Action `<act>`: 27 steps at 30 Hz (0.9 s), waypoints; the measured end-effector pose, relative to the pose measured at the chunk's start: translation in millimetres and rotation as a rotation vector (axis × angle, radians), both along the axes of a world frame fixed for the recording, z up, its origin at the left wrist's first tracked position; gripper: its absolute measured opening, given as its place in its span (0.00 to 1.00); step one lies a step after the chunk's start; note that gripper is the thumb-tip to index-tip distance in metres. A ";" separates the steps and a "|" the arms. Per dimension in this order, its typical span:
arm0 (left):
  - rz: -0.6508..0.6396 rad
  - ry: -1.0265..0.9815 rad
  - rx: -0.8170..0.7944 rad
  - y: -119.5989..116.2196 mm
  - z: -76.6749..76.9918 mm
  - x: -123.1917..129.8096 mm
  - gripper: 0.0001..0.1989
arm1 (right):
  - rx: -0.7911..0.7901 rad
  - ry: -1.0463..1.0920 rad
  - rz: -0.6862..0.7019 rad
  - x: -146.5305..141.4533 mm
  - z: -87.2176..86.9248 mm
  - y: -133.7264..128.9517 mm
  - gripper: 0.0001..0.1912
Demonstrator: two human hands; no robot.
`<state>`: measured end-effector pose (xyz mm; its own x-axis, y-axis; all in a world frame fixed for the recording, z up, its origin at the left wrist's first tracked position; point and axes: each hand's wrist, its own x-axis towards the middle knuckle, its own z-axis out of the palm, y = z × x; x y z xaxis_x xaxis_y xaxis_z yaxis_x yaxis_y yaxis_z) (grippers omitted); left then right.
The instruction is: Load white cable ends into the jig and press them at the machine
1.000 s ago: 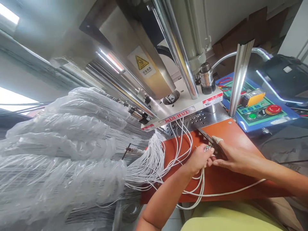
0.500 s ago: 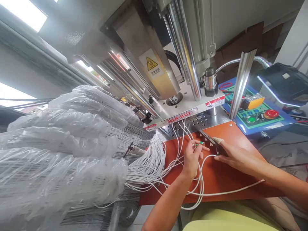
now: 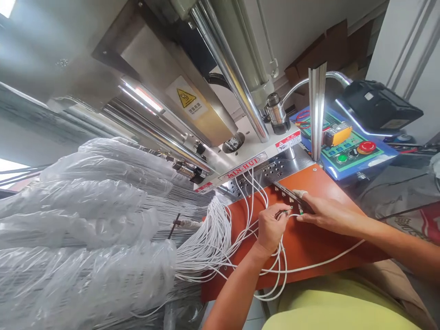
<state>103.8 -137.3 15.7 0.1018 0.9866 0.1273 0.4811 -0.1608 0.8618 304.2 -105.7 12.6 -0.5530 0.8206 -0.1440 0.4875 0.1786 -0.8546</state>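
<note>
In the head view there are two bare hands. The left hand (image 3: 272,228) is closed in a pinch on several small green-tipped cable ends (image 3: 289,209), too bunched to count. The right hand (image 3: 325,214) is closed around one dark metal bar (image 3: 288,190), thumb below and fingers above. The bar lies slantwise, its far end near the press's steel base (image 3: 275,170), with a few small pale pieces along its near side. One more green-tipped end (image 3: 301,211) sits by the right thumb.

The tabletop (image 3: 330,192) is orange-red and smooth, with small screws at its edges. White cables (image 3: 220,229), too many to count, spill over its left side; a few pass under the one press plate (image 3: 256,149), marked MIN-HUI.

Left of it lie at least four plastic-wrapped bundles (image 3: 85,233). To the right stand one metal post (image 3: 316,110) and one blue control box (image 3: 364,158) with one red button (image 3: 366,147) and one green button (image 3: 342,158). Brown cardboard (image 3: 319,52) leans behind, beside a pale wall.
</note>
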 end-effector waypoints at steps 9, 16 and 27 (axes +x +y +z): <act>-0.129 0.131 0.302 9.1 -17.2 -5.5 0.17 | -0.031 0.026 -0.032 2.3 2.3 1.5 0.28; -0.197 0.312 0.488 8.9 -24.1 -6.0 0.15 | -0.020 0.029 -0.016 3.8 4.6 2.6 0.27; -0.168 0.142 0.088 17.0 -8.3 -10.9 0.12 | -0.004 0.002 -0.038 1.8 5.5 2.2 0.29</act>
